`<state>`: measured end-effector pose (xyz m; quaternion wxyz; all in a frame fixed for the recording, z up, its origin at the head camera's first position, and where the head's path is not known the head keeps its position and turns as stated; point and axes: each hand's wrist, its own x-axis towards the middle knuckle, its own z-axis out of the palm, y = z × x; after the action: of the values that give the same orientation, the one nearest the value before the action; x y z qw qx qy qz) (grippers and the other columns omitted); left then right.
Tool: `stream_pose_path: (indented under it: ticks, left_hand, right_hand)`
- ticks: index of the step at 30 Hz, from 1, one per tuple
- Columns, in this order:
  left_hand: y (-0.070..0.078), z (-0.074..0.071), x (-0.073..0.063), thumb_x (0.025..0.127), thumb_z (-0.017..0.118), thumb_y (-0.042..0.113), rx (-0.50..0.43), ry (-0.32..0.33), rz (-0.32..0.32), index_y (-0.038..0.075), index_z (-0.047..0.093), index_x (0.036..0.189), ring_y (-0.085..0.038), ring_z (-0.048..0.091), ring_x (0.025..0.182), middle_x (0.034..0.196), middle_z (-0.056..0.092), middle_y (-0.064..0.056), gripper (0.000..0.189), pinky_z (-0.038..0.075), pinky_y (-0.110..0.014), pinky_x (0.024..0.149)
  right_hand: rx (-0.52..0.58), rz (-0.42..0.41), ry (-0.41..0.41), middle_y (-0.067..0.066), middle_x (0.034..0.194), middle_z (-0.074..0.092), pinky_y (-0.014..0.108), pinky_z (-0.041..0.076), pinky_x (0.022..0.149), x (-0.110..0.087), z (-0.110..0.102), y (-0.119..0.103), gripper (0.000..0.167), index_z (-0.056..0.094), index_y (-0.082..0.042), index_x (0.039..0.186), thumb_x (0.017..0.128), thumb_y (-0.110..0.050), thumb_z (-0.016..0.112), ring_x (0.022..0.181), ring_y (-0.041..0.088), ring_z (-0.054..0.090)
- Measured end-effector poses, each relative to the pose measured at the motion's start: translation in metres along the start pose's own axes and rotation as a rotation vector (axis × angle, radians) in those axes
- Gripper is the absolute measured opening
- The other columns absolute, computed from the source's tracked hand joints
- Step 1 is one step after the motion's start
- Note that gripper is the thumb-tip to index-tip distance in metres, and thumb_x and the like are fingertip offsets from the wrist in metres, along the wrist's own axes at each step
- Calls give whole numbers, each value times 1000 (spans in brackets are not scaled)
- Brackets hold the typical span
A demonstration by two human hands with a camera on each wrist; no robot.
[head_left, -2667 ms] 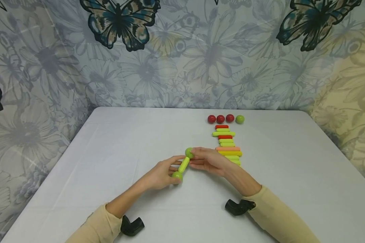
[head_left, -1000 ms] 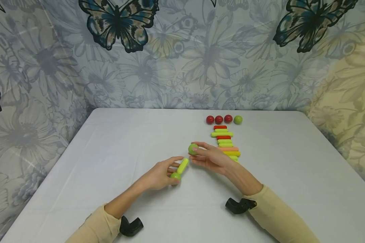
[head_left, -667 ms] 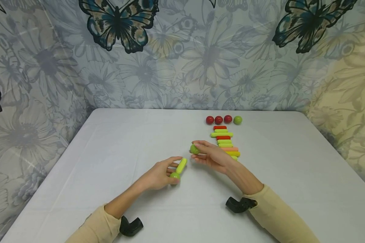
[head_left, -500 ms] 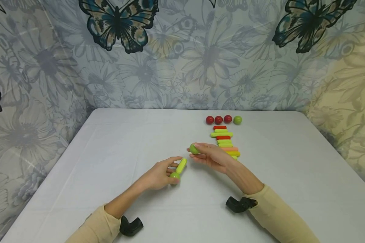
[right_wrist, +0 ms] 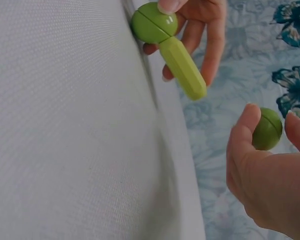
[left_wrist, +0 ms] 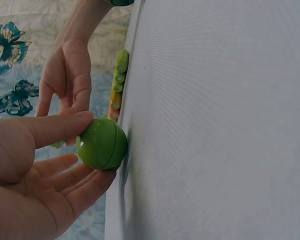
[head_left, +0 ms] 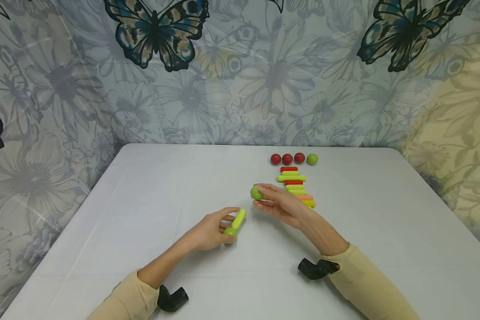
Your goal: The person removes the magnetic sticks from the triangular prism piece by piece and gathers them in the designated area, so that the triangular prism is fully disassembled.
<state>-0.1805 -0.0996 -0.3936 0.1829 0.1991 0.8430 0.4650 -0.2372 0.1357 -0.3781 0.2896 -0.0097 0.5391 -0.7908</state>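
My left hand (head_left: 210,230) holds a glossy green ball (head_left: 230,233) between thumb and fingers, low over the white table. From that ball a yellow-green rod (head_left: 238,219) points up and away; the right wrist view shows its faceted sides and its end meeting the ball. A second green ball (head_left: 256,193) is pinched in the fingertips of my right hand (head_left: 283,205), a short gap beyond the rod's free end. A seam line runs round each ball in the right wrist view. In the left wrist view, the left hand's ball hides the rod.
Beyond the right hand, a column of red, yellow-green, orange and yellow rods (head_left: 291,178) lies on the white table (head_left: 164,178), its near end hidden by that hand. Behind it sit three red balls (head_left: 287,158) and a green ball (head_left: 312,159) in a row.
Earlier the right hand's ball sat at the rod's far end. It has come off and moved slightly up and right with the right hand; the left hand has hardly moved.
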Motion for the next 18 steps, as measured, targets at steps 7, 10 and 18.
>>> stream_pose_path:
  ticks: [7,10,18]
  left_hand:
    - [0,0,0,84,72,3,11,-3,-3,8,38,145,-33,59,110,131,51,-21,70,52,-35,85]
    - [-1,0,0,84,73,3,6,-2,-4,9,38,144,-33,59,109,131,52,-21,70,51,-35,85]
    - [-2,-1,0,83,73,3,-7,-2,-12,10,39,144,-32,59,109,131,51,-20,70,52,-34,84]
  right_hand:
    - [-53,3,26,10,110,51,23,51,80,-1,-3,-2,52,33,1,143,99,-17,54,89,18,60]
    - [-89,4,39,8,107,53,22,51,78,-3,-8,-5,55,34,1,143,98,-19,56,86,17,60]
    - [-110,0,93,9,106,60,23,52,80,-9,-29,-29,51,31,2,139,98,-17,55,89,18,65]
